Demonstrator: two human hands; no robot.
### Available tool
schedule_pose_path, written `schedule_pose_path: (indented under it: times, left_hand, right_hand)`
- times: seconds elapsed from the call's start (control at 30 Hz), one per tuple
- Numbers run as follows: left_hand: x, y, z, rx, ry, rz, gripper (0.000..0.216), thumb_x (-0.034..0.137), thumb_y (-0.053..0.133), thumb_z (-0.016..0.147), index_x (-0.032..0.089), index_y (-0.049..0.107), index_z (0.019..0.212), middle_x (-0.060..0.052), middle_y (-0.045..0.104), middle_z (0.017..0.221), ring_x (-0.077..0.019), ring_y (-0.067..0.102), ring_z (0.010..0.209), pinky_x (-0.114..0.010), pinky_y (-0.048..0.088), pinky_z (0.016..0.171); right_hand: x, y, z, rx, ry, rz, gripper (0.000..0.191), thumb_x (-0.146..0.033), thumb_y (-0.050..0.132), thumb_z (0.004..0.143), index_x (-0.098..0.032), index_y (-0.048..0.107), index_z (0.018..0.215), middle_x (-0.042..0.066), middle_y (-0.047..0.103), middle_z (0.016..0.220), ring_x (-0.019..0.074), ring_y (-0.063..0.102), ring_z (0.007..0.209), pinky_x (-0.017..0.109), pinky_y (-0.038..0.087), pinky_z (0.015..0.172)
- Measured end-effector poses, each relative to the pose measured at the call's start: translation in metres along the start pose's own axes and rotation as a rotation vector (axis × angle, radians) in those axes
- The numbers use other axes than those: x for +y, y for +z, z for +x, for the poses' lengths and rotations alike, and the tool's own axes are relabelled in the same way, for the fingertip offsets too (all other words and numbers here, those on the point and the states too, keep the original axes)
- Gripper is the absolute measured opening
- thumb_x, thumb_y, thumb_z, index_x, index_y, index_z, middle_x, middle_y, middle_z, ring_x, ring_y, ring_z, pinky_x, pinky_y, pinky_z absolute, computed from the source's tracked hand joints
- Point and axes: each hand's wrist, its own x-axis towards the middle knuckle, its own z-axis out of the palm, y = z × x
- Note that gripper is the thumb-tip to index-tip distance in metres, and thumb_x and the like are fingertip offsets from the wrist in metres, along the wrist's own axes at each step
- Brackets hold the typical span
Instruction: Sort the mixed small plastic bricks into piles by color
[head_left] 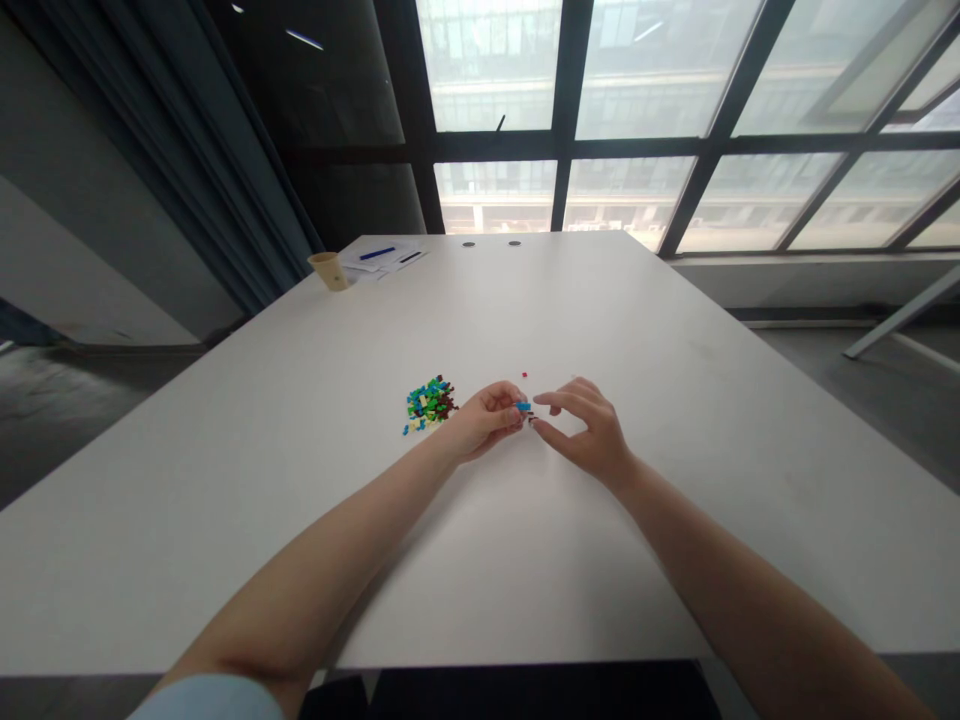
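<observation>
Between the thumb and fingers of my left hand [491, 415] is a small blue toy brick [523, 406]. Dark brown bits [531, 416] show just below and right of it; whether they are joined to the blue brick I cannot tell. My right hand [592, 425] is close on the right side, its thumb and index finger apart, with the fingertips near these pieces. A pile of small toy bricks [430, 400] in green, blue, cream and brown lies left of my left hand. One tiny red brick [524, 375] rests on the table beyond my hands.
The white table [570, 310] stretches toward large windows. At its far left stand a paper cup [328, 271] and sheets of paper [394, 258] with a blue pen [377, 253] on them. Two round cable covers [469, 244] sit near the far edge.
</observation>
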Motion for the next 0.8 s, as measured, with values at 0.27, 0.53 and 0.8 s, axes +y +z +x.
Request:
schedule_pose_path:
  times: [0.27,0.53,0.8]
  left_hand:
    - [-0.008,-0.003,0.006,0.043,-0.038,0.074,0.040,0.028,0.080,0.052,0.018,0.054,0.080,0.004,0.055,0.069,-0.0043,0.050,0.060,-0.018,0.038,0.057]
    - [-0.015,-0.013,0.011,0.189,-0.051,0.225,0.034,0.032,0.076,0.056,0.017,0.055,0.078,0.005,0.048,0.063,-0.0036,0.046,0.055,-0.016,0.034,0.051]
    - [-0.019,-0.009,0.007,0.191,-0.061,0.307,0.032,0.034,0.075,0.056,0.017,0.054,0.074,0.005,0.048,0.061,-0.0042,0.046,0.055,-0.016,0.034,0.052]
  right_hand:
    - [0.016,-0.002,0.005,-0.057,0.076,-0.095,0.011,-0.028,0.056,0.080,-0.023,0.065,0.080,0.000,0.060,0.067,0.0139,0.053,0.068,0.031,0.040,0.074]
    - [0.121,-0.069,-0.020,-0.018,0.713,-0.734,0.023,-0.036,0.051,0.077,-0.022,0.068,0.081,0.005,0.057,0.072,0.0207,0.048,0.077,0.036,0.032,0.071]
    - [0.143,-0.063,-0.038,-0.143,0.842,-0.806,0.026,-0.031,0.047,0.078,-0.022,0.069,0.088,0.008,0.063,0.085,0.0208,0.050,0.080,0.038,0.030,0.072]
